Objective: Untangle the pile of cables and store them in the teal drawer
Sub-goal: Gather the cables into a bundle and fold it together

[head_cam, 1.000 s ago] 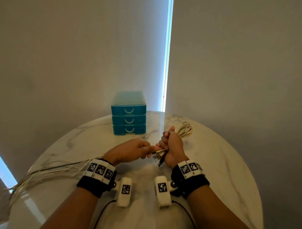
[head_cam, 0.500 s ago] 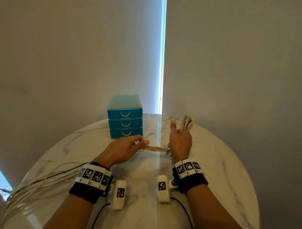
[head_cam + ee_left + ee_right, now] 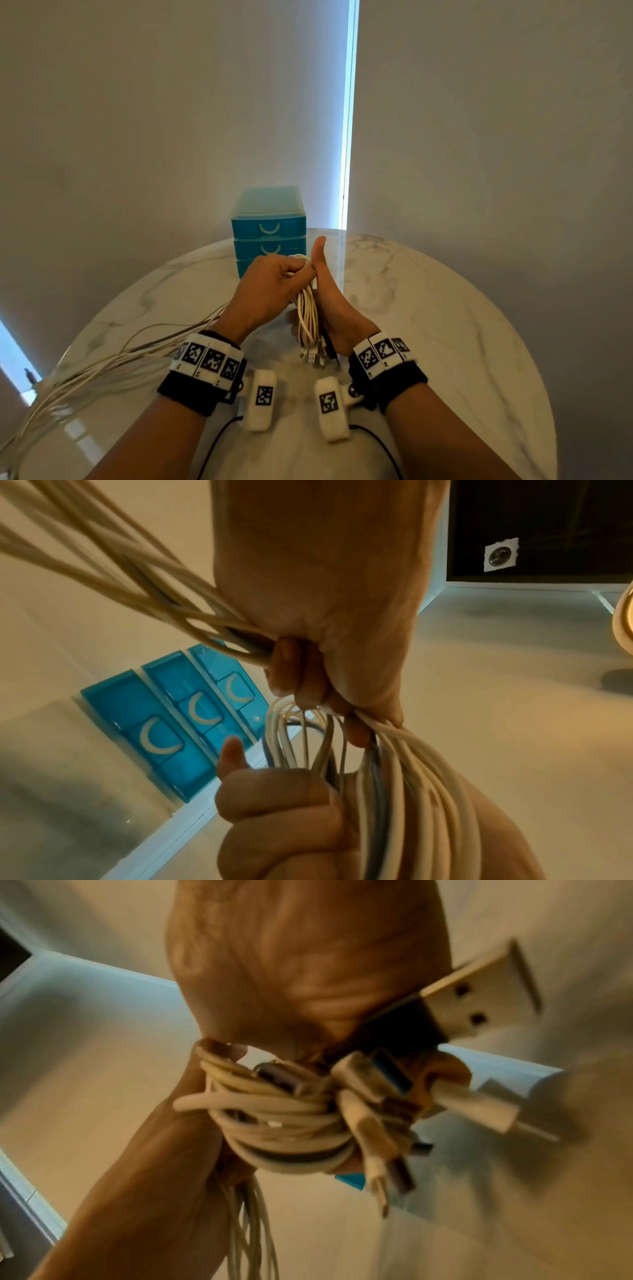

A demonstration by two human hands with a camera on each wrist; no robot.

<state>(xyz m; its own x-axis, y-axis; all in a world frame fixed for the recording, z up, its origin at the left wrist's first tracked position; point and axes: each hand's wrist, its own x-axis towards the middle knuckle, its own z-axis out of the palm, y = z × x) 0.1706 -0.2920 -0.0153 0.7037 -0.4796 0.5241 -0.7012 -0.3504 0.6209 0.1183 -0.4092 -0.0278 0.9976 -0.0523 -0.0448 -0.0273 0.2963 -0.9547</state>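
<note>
A bundle of white cables, one dark strand among them, is held above the middle of a round marble table, looped lengthwise along the right hand. That hand stands upright with its thumb raised; the left wrist view shows its fingers curled round the loops, while USB plugs hang from the bundle's lower end near the wrist. The left hand closes over the top of the bundle, fingers wrapped round the strands. From it, loose cable tails trail across the table to its left edge and over it. The teal drawer unit, three drawers all closed, stands at the table's far edge, just behind the hands. Both wrists carry black bands with tag markers.
</note>
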